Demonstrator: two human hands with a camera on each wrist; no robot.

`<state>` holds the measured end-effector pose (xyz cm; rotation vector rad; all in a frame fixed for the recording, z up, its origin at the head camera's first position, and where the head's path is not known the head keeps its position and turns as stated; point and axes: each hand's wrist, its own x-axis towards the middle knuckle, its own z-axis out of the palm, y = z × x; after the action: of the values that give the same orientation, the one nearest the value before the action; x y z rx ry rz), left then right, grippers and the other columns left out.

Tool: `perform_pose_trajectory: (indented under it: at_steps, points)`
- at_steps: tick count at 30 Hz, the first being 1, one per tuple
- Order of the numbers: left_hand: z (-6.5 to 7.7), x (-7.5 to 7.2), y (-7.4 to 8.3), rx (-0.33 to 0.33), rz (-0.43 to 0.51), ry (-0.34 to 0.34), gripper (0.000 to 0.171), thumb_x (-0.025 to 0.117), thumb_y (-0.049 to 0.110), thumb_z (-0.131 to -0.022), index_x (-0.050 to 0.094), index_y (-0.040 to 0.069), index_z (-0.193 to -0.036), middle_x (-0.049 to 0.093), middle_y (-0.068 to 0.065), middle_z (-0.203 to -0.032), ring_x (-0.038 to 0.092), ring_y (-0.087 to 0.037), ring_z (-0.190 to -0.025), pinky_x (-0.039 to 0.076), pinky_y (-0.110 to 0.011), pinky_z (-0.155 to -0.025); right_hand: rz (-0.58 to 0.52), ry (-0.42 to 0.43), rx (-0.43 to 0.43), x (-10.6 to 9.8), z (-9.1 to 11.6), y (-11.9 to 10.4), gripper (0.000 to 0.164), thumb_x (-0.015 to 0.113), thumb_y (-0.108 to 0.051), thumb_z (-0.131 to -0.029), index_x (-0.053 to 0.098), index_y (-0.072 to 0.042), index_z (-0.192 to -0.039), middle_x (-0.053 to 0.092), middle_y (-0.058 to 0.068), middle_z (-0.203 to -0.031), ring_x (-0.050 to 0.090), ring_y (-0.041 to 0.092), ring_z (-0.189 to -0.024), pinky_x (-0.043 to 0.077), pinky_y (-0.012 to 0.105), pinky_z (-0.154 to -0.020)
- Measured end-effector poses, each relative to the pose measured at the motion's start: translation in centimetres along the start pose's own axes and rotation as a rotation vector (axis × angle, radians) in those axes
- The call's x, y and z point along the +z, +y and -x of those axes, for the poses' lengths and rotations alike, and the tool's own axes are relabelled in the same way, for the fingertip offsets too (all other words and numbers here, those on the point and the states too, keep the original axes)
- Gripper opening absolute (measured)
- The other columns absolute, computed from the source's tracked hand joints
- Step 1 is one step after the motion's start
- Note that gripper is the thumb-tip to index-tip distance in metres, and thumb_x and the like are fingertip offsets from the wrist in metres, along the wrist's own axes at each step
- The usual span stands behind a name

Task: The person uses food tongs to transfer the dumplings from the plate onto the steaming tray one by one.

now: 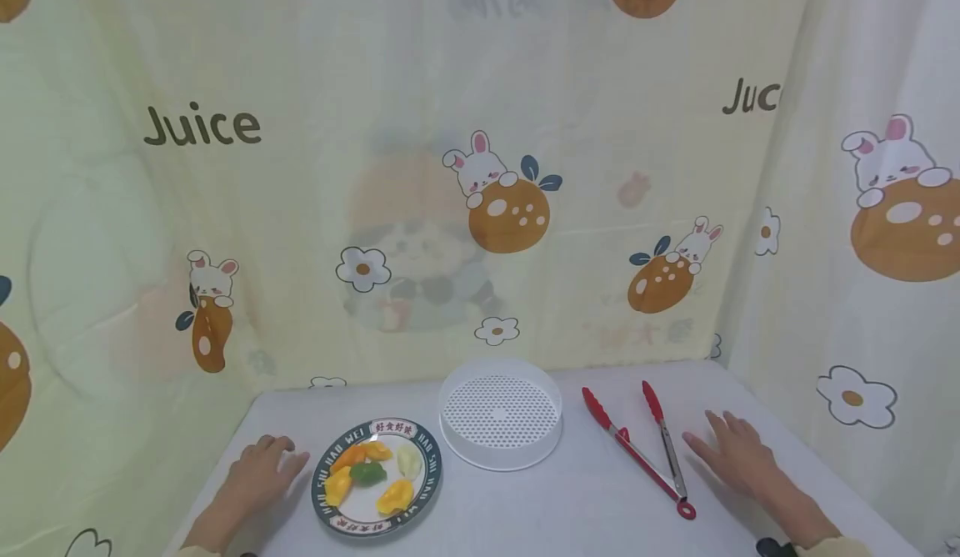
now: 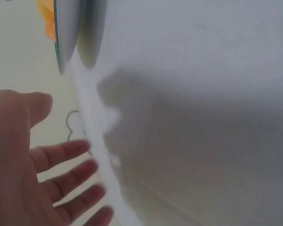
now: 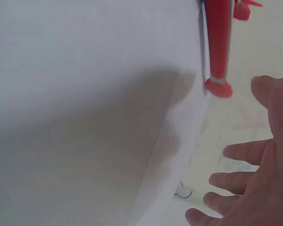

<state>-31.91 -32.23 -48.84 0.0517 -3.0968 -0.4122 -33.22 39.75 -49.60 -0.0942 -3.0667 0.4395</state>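
Left hand (image 1: 264, 467) rests flat beside the glossy round plate (image 1: 427, 480) of dumplings; right hand (image 1: 738, 450), fingers spread and empty, lies beside red-tipped metal tongs (image 1: 639, 449). A white perforated plastic steamer tray (image 1: 500, 413) sits between; both wrist views are blurred.

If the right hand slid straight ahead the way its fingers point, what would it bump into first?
Probably the red-tipped metal tongs. The right hand lies flat on the white table, fingers aimed up and left toward the tongs' nearer arm. It might just slip past their far tips; the angle is hard to judge.
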Motion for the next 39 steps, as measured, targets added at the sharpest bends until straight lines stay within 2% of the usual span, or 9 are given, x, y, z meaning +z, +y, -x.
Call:
perform_pose_trajectory:
  at_steps: [2, 4, 8, 11, 16, 20, 25, 33, 39]
  points:
    - [-0.2, 0.2, 0.2, -0.015, 0.044, -0.036, 0.046, 0.052, 0.045, -0.102, 0.063, 0.001, -0.110, 0.061, -0.017, -0.101, 0.058, -0.032, -0.091, 0.051, -0.050, -0.084, -0.004, 0.015, -0.017, 0.0, 0.2, -0.8, 0.093, 0.047, -0.065, -0.096, 0.036, 0.016, -0.141, 0.029, 0.048, -0.141, 0.026, 0.065, -0.130, 0.032, 0.077, -0.099]
    - [-0.5, 0.5, 0.4, -0.029, 0.087, -0.084, 0.043, 0.052, 0.042, -0.102, 0.064, 0.001, -0.106, 0.062, -0.009, -0.091, 0.056, -0.023, -0.082, 0.052, -0.045, -0.077, -0.021, 0.009, -0.019, 0.0, 0.3, -1.6, 0.091, 0.049, -0.064, -0.096, 0.039, 0.016, -0.140, 0.033, 0.047, -0.139, 0.032, 0.063, -0.128, 0.035, 0.074, -0.099]
    - [-0.7, 1.0, 1.0, -0.057, 0.163, -0.162, 0.047, 0.048, 0.040, -0.104, 0.063, -0.004, -0.115, 0.068, -0.011, -0.095, 0.063, -0.028, -0.089, 0.054, -0.047, -0.083, -0.077, -0.035, -0.018, 0.1, 0.5, -3.2, 0.090, 0.052, -0.062, -0.096, 0.041, 0.017, -0.138, 0.047, 0.043, -0.129, 0.049, 0.056, -0.117, 0.045, 0.065, -0.096]
    - [-0.6, 1.0, 1.6, -0.054, 0.174, -0.188, 0.052, 0.047, 0.040, -0.105, 0.060, -0.007, -0.124, 0.069, -0.016, -0.105, 0.064, -0.038, -0.104, 0.052, -0.052, -0.092, -0.115, -0.090, 0.011, 0.2, 0.5, -4.4, 0.097, 0.053, -0.067, -0.093, 0.040, 0.019, -0.137, 0.053, 0.038, -0.120, 0.058, 0.047, -0.107, 0.050, 0.060, -0.092]
    - [-0.5, 1.0, 2.2, -0.052, 0.182, -0.216, 0.052, 0.048, 0.037, -0.104, 0.058, -0.008, -0.127, 0.068, -0.019, -0.112, 0.062, -0.041, -0.111, 0.049, -0.055, -0.096, -0.136, -0.139, 0.066, 1.2, 0.8, -5.9, 0.108, 0.054, -0.079, -0.084, 0.046, 0.018, -0.130, 0.054, 0.027, -0.101, 0.058, 0.028, -0.083, 0.054, 0.043, -0.073]
    - [-0.4, 1.0, 2.8, -0.049, 0.200, -0.231, 0.038, 0.051, 0.031, -0.103, 0.066, -0.002, -0.113, 0.068, -0.011, -0.095, 0.064, -0.028, -0.092, 0.053, -0.045, -0.085, -0.137, -0.130, 0.091, 2.0, 1.1, -6.8, 0.108, 0.059, -0.081, -0.079, 0.049, 0.016, -0.125, 0.047, 0.020, -0.093, 0.053, 0.019, -0.066, 0.043, 0.029, -0.054]
    - [-0.3, 1.1, 3.1, -0.040, 0.223, -0.223, 0.026, 0.052, 0.028, -0.103, 0.064, 0.009, -0.088, 0.057, -0.003, -0.076, 0.051, -0.016, -0.073, 0.044, -0.032, -0.067, -0.103, -0.108, 0.122, 2.5, 1.3, -7.8, 0.120, 0.063, -0.083, -0.073, 0.041, 0.020, -0.130, 0.042, 0.027, -0.101, 0.053, 0.021, -0.062, 0.041, 0.028, -0.050]
    - [-0.3, 1.2, 3.0, -0.056, 0.227, -0.231, 0.027, 0.053, 0.030, -0.103, 0.065, 0.010, -0.089, 0.057, -0.003, -0.075, 0.051, -0.016, -0.073, 0.044, -0.030, -0.066, -0.116, -0.094, 0.156, 3.1, 1.3, -8.1, 0.107, 0.067, -0.070, -0.080, 0.038, 0.023, -0.124, 0.039, 0.028, -0.098, 0.053, 0.024, -0.062, 0.043, 0.029, -0.050]
    - [-0.3, 1.1, 3.0, -0.048, 0.223, -0.231, 0.029, 0.053, 0.031, -0.103, 0.066, 0.009, -0.092, 0.058, -0.002, -0.076, 0.052, -0.016, -0.074, 0.046, -0.032, -0.068, -0.161, -0.080, 0.128, 2.9, 0.8, -7.5, 0.103, 0.063, -0.063, -0.087, 0.024, 0.021, -0.130, 0.045, 0.034, -0.107, 0.053, 0.030, -0.078, 0.049, 0.039, -0.066]
